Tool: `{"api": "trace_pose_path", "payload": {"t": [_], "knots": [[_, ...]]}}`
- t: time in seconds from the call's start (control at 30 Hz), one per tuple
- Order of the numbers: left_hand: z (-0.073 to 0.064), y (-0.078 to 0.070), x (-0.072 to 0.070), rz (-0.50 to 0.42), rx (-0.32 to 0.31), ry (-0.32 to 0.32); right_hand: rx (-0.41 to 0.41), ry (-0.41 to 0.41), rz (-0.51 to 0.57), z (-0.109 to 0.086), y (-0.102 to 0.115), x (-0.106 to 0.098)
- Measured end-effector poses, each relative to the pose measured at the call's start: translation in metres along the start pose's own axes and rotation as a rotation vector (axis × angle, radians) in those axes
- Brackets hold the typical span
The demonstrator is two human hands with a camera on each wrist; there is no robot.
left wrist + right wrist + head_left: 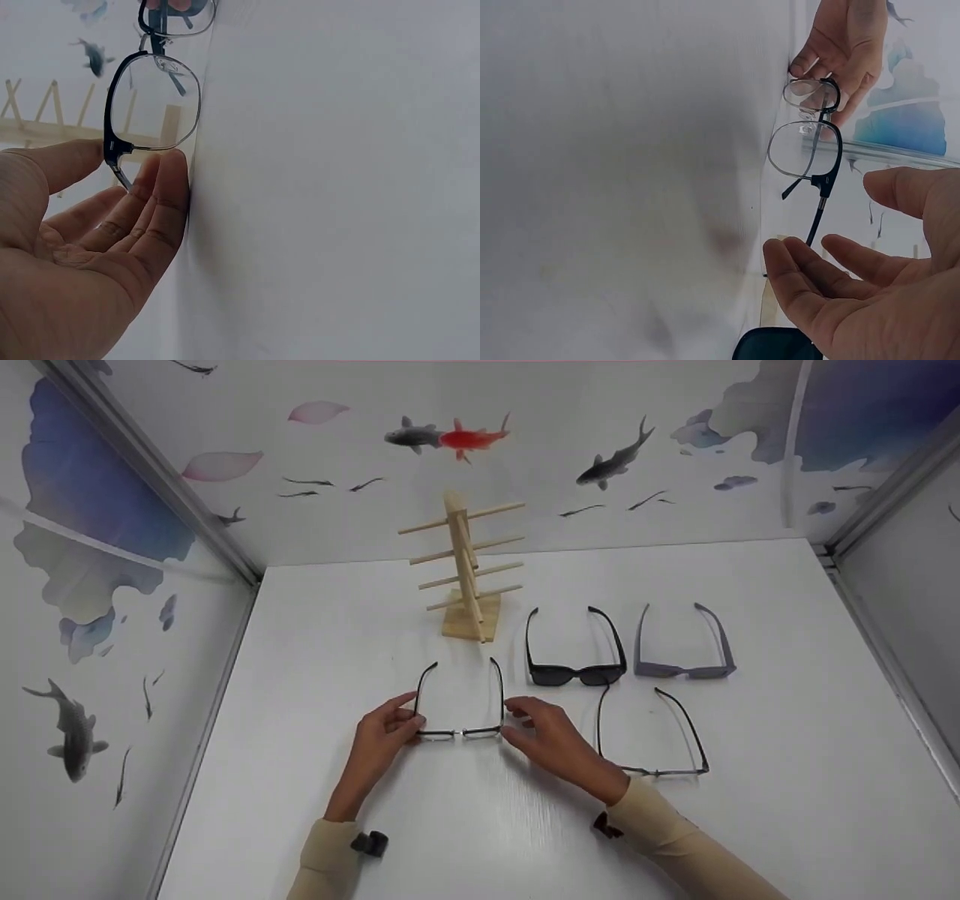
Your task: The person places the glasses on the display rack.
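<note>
On my feed a wooden rack (pixel 463 556) stands on the tabletop (pixel 300 660) beyond the glasses (pixel 481 730), with sunglasses (pixel 577 676), a grey pair (pixel 684 670) and a thin pair (pixel 658 772) off to the right. The glasses are between the hands, clear-lensed, dark along the upper rims, temples unfolded toward the rack. My left hand (pixel 388 731) pinches them near one hinge; my right hand (pixel 553 739) has its fingers loose beside the other temple, contact unclear to me. It partly hides the thin pair.
</note>
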State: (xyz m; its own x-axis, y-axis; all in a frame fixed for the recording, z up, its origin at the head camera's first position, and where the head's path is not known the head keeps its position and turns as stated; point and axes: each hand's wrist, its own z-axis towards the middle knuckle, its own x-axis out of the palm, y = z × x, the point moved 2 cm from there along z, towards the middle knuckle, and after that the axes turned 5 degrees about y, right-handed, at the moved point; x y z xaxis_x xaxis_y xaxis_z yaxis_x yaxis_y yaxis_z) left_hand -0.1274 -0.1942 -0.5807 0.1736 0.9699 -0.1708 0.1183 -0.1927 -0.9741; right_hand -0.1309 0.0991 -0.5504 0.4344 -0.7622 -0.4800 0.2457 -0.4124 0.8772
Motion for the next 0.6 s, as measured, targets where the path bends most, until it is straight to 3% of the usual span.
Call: {"api": "trace_pose_path", "payload": {"t": [0.37,0.6], "knots": [[0.002,0.004,-0.002,0.033,-0.005,0.007,0.050,-0.033,0.021,0.011,-0.006,0.009],[0.001,0.004,-0.002,0.054,-0.004,-0.005,0.030,-0.063,-0.004,0.015,-0.009,0.012]]}}
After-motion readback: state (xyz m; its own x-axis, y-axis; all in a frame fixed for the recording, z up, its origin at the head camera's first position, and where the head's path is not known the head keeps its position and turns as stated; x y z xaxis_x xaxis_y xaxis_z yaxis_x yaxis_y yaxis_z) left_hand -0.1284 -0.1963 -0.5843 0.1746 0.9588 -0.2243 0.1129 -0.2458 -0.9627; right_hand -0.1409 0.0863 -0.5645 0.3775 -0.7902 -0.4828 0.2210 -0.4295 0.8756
